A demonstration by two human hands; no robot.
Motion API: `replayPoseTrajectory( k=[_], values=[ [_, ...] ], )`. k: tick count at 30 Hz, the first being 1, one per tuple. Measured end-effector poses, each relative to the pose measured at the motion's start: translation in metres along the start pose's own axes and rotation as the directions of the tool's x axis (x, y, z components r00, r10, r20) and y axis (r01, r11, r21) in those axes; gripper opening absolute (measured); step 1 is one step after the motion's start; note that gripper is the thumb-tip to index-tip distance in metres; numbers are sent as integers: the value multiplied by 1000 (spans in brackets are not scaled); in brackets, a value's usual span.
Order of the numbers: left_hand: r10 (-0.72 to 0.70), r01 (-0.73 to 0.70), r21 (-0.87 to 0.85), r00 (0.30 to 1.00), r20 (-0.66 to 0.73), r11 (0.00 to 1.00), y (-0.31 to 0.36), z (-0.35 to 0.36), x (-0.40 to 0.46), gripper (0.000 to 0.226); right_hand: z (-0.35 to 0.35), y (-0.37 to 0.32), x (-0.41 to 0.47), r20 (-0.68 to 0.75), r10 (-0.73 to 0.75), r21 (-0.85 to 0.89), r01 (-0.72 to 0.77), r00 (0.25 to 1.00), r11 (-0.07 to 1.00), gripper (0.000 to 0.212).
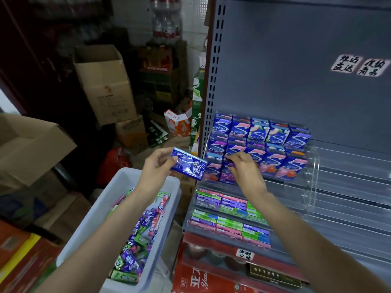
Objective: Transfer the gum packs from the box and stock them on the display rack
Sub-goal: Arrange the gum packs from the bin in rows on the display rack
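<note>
While the left hand (156,166) grips a shiny blue pack (189,166) by its left end at mid-frame, thumb on top and fingers curled beneath, the right hand (243,166) reaches to the rack (313,176) just right of it. Its fingertips pinch the top of a purple pack (227,175) in the lowest row of upright packs, second from the left. Above that row, two more rows (260,132) of blue-and-pink packs stand tilted back on the clear tiers. Below, at centre-bottom, flat packs (228,216) in green, pink and purple lie in stepped rows. A white bin (101,212) at lower left, under the left forearm, holds loose gum (137,240). Cardboard boxes (105,81) are stacked at upper left.
</note>
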State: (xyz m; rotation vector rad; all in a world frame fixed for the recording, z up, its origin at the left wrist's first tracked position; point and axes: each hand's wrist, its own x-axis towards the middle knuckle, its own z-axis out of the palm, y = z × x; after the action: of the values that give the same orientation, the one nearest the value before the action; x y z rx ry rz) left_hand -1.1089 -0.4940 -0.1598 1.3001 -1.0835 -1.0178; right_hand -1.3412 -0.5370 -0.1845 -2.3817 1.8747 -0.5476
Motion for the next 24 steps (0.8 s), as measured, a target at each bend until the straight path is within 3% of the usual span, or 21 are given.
replayPoseTrajectory(
  k=[4, 8, 11, 13, 14, 16, 17, 18, 21, 24],
  values=[
    [16, -16, 3, 998, 65, 1000, 2, 5, 2, 19, 5, -1, -6, -34, -5, -86, 2, 999, 996, 62],
    [29, -27, -24, 994, 102, 999, 6, 13, 4, 19, -4, -1, -9, -79, -10, -50, 6, 997, 999, 47],
    [118, -115, -28, 982, 149, 993, 12, 21, -1, 21, -18, -4, -15, -182, 40, 129, -16, 982, 992, 39],
    [202, -202, -22, 957, 207, 979, 17, 31, -5, 24, -31, -10, -19, -179, 176, 350, -104, 968, 931, 29],
    [245, -247, -22, 940, 239, 969, 19, 37, -8, 25, -38, -13, -20, -95, 267, 500, -186, 959, 846, 26],
    [332, -354, 8, 885, 327, 935, 20, 49, -11, 29, -51, -17, -19, 229, 380, 797, -397, 896, 456, 35],
    [370, -417, 46, 847, 383, 908, 20, 55, -13, 30, -57, -17, -19, 375, 357, 844, -474, 856, 249, 38],
    [396, -477, 86, 806, 440, 875, 19, 60, -14, 30, -61, -15, -18, 453, 308, 854, -506, 837, 121, 37],
    [399, -581, 159, 707, 585, 798, 16, 71, -14, 34, -66, -7, -20, 459, 250, 884, -466, 853, -32, 9],
    [332, -586, 204, 674, 660, 784, 12, 72, -8, 48, -63, 2, -22, 427, 276, 898, -440, 861, -13, 22]
  ],
)
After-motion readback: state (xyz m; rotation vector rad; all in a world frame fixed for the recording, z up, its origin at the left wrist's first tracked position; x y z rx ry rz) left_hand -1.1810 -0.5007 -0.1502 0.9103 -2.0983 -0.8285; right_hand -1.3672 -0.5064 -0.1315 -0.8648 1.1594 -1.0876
